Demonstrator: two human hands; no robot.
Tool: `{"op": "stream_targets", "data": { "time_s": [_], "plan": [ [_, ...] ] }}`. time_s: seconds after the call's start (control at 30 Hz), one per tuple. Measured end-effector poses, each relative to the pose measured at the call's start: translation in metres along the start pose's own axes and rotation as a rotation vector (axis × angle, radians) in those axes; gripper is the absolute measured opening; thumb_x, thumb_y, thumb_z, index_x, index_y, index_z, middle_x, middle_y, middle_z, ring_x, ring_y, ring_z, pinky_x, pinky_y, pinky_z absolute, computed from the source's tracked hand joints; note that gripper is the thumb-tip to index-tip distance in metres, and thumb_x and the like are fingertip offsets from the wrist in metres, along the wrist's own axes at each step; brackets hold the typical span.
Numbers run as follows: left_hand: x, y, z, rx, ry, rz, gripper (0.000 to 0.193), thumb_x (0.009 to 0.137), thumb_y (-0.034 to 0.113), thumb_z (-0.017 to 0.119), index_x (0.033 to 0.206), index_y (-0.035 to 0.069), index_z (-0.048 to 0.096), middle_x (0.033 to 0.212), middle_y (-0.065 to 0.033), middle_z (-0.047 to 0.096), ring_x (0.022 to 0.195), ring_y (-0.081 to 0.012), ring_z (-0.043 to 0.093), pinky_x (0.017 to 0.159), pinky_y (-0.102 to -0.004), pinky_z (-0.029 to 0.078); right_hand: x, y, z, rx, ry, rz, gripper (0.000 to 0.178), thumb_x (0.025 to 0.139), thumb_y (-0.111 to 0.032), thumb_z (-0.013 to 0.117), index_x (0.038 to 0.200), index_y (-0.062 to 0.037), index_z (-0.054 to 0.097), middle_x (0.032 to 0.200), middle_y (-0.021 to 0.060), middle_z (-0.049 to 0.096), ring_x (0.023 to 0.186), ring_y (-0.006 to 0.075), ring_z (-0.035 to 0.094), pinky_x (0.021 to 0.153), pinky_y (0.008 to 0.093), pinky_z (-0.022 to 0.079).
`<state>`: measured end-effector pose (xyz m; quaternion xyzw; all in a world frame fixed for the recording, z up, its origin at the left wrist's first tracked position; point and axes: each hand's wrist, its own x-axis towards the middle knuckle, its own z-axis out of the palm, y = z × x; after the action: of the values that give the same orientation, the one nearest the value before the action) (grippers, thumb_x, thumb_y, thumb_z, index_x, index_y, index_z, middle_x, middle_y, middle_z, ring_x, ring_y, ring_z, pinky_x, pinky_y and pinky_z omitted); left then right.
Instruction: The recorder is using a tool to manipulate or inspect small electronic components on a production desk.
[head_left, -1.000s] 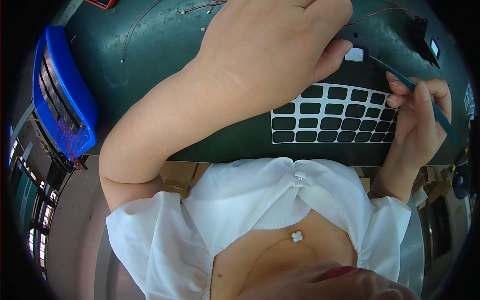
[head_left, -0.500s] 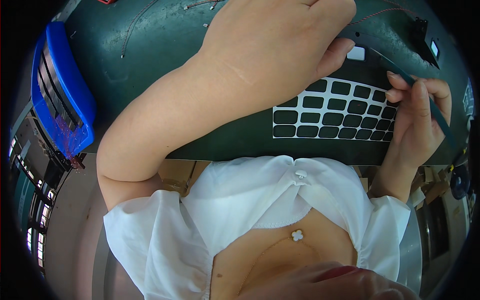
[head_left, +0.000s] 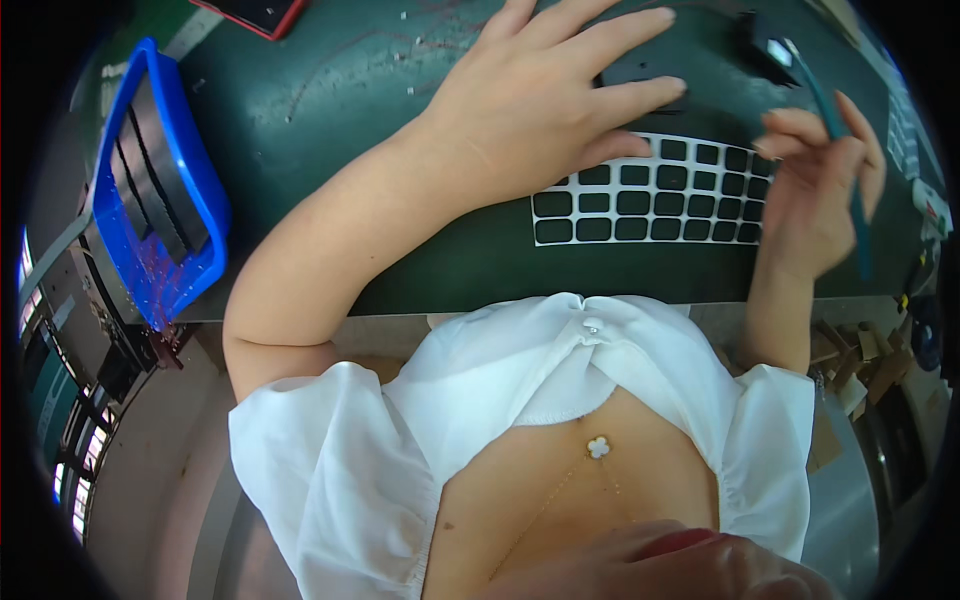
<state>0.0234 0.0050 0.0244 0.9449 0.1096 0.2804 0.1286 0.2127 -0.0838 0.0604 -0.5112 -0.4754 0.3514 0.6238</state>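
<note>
My left hand (head_left: 550,95) lies over the table with its fingers stretched and spread. Beneath and between those fingers a dark flat piece (head_left: 640,72) partly shows; I cannot make out its kind. The left thumb reaches the upper edge of a white-framed sheet of dark rounded-rectangle stickers (head_left: 633,203). My right hand (head_left: 815,190) is closed on teal tweezers (head_left: 828,112), held like a pen. The tweezers' tips are close to a small dark part (head_left: 760,50) with a bright, pale rectangle on it; whether they touch it is unclear.
A blue tray (head_left: 205,180) with dark strips and reddish wires sits at the table's left edge. Thin cables and small connectors (head_left: 420,42) lie beyond my left forearm. At the far left is a red-edged dark object (head_left: 262,14). Cardboard boxes (head_left: 870,350) stand below, right.
The tweezers' tips have moved away from beside my left hand to the dark part at the far right. My left fingers have spread out. The whole view has shifted slightly.
</note>
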Motion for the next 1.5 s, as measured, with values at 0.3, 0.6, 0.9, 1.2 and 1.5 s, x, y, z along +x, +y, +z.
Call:
{"op": "stream_targets", "data": {
  "time_s": [0.3, 0.6, 0.9, 1.2, 1.5],
  "plan": [
    [0.019, 0.006, -0.022, 0.026, 0.22, -0.012, 0.025, 0.063, 0.004, 0.058, 0.088, 0.008, 0.056, 0.098, -0.0037, 0.051, 0.088, -0.0209, 0.049, 0.079, -0.0317, 0.039, -0.001, -0.001, 0.017, -0.848, -0.416, -0.488, 0.019, 0.064, -0.002, 0.058, 0.076, -0.0059, 0.044, 0.09, 0.0078, 0.054, 0.084, 0.0228, 0.048, 0.082, 0.0331, 0.036],
    [0.041, 0.048, -0.134, 0.16, 0.433, -0.005, 0.03, 0.069, 0.009, 0.055, 0.099, 0.004, 0.05, 0.099, -0.0127, 0.049, 0.088, -0.0221, 0.048, 0.074, -0.0299, 0.039, 0.041, 0.027, 0.013, -0.95, -0.419, -0.521, 0.016, 0.065, -0.002, 0.056, 0.076, -0.0049, 0.046, 0.077, 0.0062, 0.05, 0.069, 0.0216, 0.047, 0.061, 0.0283, 0.038],
    [0.036, 0.091, -0.182, -0.377, 0.705, -0.114, 0.025, 0.076, 0.004, 0.044, 0.1, -0.002, 0.048, 0.098, -0.0166, 0.05, 0.083, -0.023, 0.053, 0.076, -0.029, 0.042, 0.088, 0.04, -0.028, -0.669, -0.354, -0.237, 0.012, 0.072, -0.008, 0.054, 0.079, -0.0045, 0.046, 0.076, 0.0048, 0.052, 0.064, 0.0158, 0.048, 0.061, 0.0231, 0.038],
    [0.016, 0.041, -0.102, -0.316, 0.221, -0.654, 0.042, 0.068, 0.005, 0.059, 0.106, -0.003, 0.044, 0.095, -0.0129, 0.053, 0.074, -0.0165, 0.054, 0.069, -0.0221, 0.043, 0.052, -0.01, 0.017, -0.199, -0.481, -0.099, 0.012, 0.073, -0.006, 0.054, 0.074, -0.0055, 0.042, 0.085, 0.0071, 0.055, 0.074, 0.0114, 0.05, 0.07, 0.0206, 0.039],
    [0.02, 0.006, -0.012, -0.521, 0.323, -0.638, 0.042, 0.062, 0.017, 0.068, 0.097, -0.002, 0.051, 0.078, -0.0124, 0.058, 0.063, -0.0178, 0.057, 0.06, -0.0215, 0.047, 0.039, -0.01, 0.022, -0.311, -0.489, -0.103, 0.017, 0.071, -0.003, 0.057, 0.074, -0.0062, 0.041, 0.095, 0.0105, 0.053, 0.08, 0.0148, 0.051, 0.075, 0.0221, 0.039]
  ]
}}
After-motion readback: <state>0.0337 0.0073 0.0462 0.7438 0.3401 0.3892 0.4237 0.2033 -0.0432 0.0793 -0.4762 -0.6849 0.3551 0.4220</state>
